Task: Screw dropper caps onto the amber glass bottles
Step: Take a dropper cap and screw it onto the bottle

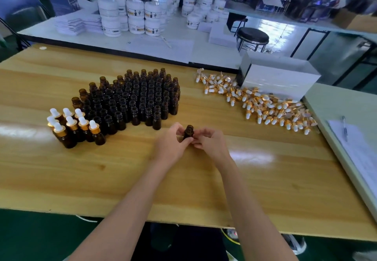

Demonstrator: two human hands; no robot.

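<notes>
Bottle [189, 131], uncapped, upright between pinching fingers [184, 142] of left hand [172, 142] and, apparently, right hand [209, 140].

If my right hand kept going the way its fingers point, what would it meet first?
Your right hand would meet the bottle in the left hand almost at once; contact now is unclear.

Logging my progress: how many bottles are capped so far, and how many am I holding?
capped bottles: 8
uncapped bottle, held by left hand and right hand: 1
Total: 9
</notes>
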